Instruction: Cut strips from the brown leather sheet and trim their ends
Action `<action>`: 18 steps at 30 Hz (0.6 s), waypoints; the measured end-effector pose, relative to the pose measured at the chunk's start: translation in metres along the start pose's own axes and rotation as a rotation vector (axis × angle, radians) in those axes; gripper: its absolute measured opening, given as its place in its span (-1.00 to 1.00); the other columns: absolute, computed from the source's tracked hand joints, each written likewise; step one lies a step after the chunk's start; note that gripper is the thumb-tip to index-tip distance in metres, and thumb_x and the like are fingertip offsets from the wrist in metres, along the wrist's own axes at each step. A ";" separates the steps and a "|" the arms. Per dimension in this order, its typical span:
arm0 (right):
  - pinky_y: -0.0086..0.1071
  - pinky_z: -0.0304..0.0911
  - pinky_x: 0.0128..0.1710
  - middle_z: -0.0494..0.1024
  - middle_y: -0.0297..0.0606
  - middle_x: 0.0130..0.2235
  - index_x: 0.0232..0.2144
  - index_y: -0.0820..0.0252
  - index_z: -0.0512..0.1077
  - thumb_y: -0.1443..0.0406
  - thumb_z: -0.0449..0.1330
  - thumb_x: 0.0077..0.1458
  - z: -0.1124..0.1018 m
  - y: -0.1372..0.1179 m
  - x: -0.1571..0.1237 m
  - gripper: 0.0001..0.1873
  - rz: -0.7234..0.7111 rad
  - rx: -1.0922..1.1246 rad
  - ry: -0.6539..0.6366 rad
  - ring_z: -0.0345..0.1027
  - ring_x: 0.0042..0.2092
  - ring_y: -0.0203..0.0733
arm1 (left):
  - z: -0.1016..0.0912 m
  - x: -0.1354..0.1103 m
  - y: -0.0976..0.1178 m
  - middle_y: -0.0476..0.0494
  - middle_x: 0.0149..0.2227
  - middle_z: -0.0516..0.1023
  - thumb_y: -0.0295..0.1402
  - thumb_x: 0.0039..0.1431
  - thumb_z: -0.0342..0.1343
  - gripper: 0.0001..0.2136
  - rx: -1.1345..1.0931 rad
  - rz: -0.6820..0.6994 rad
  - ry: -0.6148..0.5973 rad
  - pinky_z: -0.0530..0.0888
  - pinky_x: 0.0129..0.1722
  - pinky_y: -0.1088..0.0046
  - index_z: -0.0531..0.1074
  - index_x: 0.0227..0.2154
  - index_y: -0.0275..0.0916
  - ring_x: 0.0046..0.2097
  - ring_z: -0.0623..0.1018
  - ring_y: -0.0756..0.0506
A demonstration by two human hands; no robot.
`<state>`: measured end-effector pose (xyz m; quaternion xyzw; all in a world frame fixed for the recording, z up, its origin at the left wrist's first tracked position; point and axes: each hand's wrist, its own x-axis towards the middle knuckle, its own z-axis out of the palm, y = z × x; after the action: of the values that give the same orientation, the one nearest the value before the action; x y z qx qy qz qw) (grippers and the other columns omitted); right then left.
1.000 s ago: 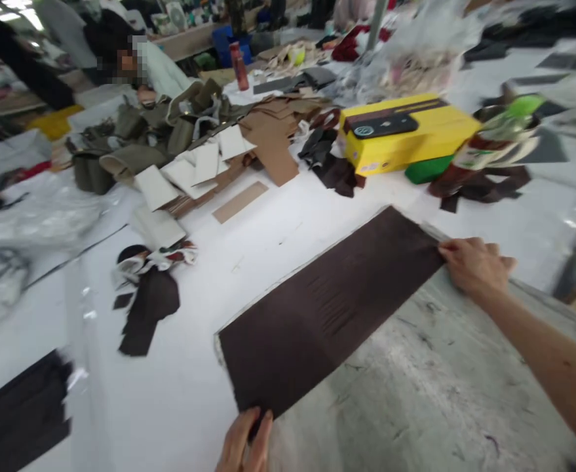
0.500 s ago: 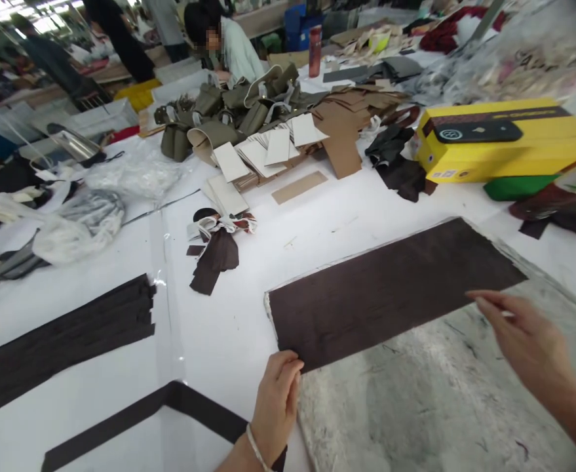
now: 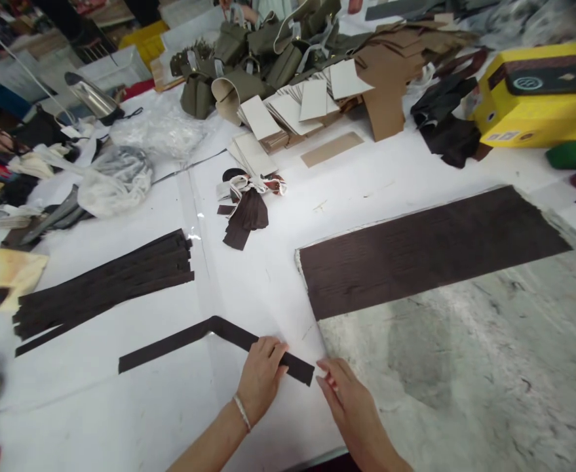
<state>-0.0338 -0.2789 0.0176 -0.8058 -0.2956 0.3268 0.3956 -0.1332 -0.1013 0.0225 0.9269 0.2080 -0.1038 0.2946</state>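
My left hand [image 3: 261, 375] rests with curled fingers on a long dark brown strip [image 3: 179, 341] that bends in a shallow angle on the white table. My right hand [image 3: 351, 406] reaches toward the strip's right end, fingers stretched out, fingertips just short of it. Beyond both hands a wide dark brown sheet [image 3: 430, 246] lies flat on a grey worn board [image 3: 464, 367]. A stack of several cut dark strips [image 3: 105, 285] lies to the left.
Small dark scraps [image 3: 246, 216] lie mid-table. Behind are white cards [image 3: 292, 108], brown cardboard pieces [image 3: 386, 72], olive bag parts [image 3: 248, 59], a yellow box [image 3: 538, 92] and plastic bags [image 3: 115, 183]. Another person's hand shows at the top edge.
Both hands left the wide brown sheet and came down toward me. The left hand now lies on the long strip, the right beside its end. The view has tilted downward.
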 end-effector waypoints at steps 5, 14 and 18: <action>-0.25 0.33 -0.17 0.36 -0.16 -0.01 0.00 0.10 0.29 0.22 -0.09 0.23 0.028 -0.003 -0.003 -0.67 0.068 -0.067 0.028 0.37 -0.12 -0.13 | 0.000 0.001 0.001 -0.09 -0.28 0.40 -0.56 0.06 0.03 -0.89 -0.023 0.010 -0.016 0.29 -0.17 0.27 0.32 -0.45 -0.21 -0.17 0.33 -0.14; -0.33 0.26 -0.25 0.47 -0.27 -0.32 -0.29 0.19 0.41 0.08 0.15 0.07 0.022 -0.022 0.007 -0.70 0.216 0.496 -0.025 0.34 -0.26 -0.16 | -0.031 -0.002 0.010 0.07 -0.52 0.33 -0.41 -0.04 0.12 -0.91 -0.840 -0.172 -0.218 0.20 -0.39 0.48 0.30 -0.49 -0.24 -0.42 0.29 0.01; -0.46 0.13 -0.43 0.35 -0.38 -0.49 -0.47 0.22 0.31 0.03 0.25 -0.03 0.001 -0.025 0.011 -0.63 0.269 0.794 0.021 0.21 -0.44 -0.32 | -0.036 0.006 0.016 0.06 -0.51 0.34 -0.26 -0.07 0.20 -0.78 -0.993 -0.159 -0.356 0.17 -0.43 0.49 0.39 -0.41 -0.30 -0.44 0.27 0.04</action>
<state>-0.0335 -0.2578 0.0348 -0.6253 -0.0349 0.4559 0.6324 -0.1180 -0.0895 0.0574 0.6254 0.2483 -0.1707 0.7198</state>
